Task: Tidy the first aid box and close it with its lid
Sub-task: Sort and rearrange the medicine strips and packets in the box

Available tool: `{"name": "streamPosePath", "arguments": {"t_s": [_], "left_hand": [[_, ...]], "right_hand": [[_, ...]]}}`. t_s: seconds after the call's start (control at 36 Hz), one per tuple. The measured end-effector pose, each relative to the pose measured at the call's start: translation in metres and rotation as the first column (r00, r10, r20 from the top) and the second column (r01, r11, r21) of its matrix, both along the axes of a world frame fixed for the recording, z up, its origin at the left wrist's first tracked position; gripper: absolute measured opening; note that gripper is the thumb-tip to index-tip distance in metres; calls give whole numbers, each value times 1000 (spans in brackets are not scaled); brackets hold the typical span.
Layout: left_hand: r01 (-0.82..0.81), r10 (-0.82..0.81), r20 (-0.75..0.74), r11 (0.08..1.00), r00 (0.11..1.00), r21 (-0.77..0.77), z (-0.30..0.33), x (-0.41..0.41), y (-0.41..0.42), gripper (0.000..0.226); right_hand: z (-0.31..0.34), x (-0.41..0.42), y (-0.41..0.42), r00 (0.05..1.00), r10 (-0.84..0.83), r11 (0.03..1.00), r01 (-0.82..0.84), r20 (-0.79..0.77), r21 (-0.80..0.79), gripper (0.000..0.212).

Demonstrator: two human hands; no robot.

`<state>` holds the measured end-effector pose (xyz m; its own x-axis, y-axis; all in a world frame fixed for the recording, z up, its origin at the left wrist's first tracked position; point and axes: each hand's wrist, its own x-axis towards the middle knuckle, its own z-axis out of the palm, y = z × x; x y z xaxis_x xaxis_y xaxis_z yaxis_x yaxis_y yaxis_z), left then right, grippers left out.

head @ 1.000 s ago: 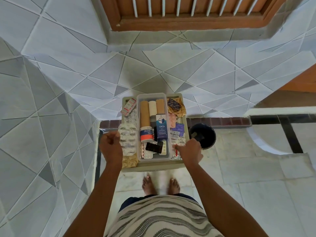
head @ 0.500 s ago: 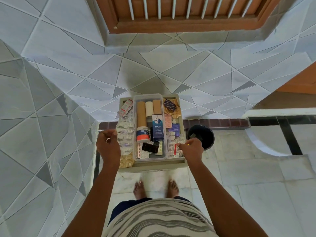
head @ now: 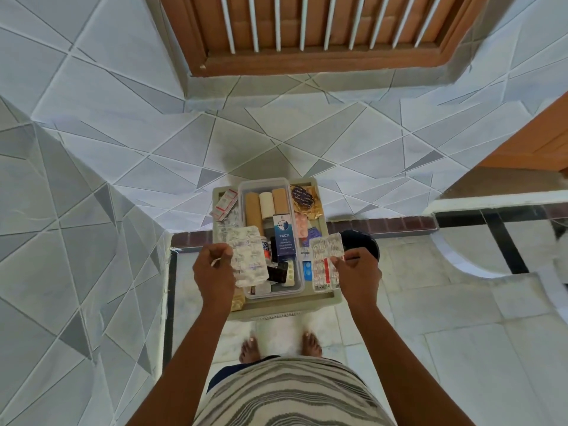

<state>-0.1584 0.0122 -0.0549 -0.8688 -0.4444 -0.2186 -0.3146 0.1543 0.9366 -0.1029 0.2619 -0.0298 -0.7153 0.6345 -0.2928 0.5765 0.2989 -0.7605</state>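
A clear plastic first aid box stands in the middle of a beige tray in front of me. Inside it lie three bandage rolls, a blue carton and small dark packets. My left hand pinches a stack of silver blister packs lifted over the box's left edge. My right hand holds another bunch of blister packs above the tray's right side. No lid is in view.
Loose packs lie in the tray: red-and-white strips at back left, gold foil at back right. A black round container stands right of the tray. Tiled walls close in behind and to the left; my bare feet are below.
Both hands have lifted blister packs off the tray's left and right sides; a second ago they rested low at the tray's edges. The camera has tilted up slightly.
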Motion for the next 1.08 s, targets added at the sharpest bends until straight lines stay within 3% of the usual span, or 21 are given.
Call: {"name": "streamPosePath", "arguments": {"t_s": [0.14, 0.28, 0.44, 0.58, 0.78, 0.97, 1.08], "left_hand": [[64, -63, 36, 997, 997, -31, 3, -5, 7, 11], [146, -144, 28, 982, 989, -117, 4, -4, 11, 10], [51, -56, -51, 993, 997, -103, 2, -4, 2, 15], [-94, 80, -109, 988, 991, -122, 6, -10, -10, 10], [-171, 148, -168, 976, 975, -134, 14, -15, -16, 8], [-121, 109, -139, 989, 984, -81, 8, -13, -16, 9], [-110, 97, -140, 990, 985, -86, 6, -9, -12, 9]], "right_hand": [[5, -11, -10, 991, 50, 997, -57, -125, -54, 19], [-6, -24, -24, 977, 183, 974, -196, -112, -113, 24], [-12, -26, -34, 878, 461, 887, -456, -129, 65, 25], [-16, -38, -44, 670, 741, 655, -707, -43, 265, 25], [-10, -58, -61, 402, 867, 276, -879, 294, 388, 52], [-12, -64, -69, 323, 811, 90, -893, 489, 440, 49], [-19, -57, -72, 349, 824, 89, -858, 446, 506, 48]]}}
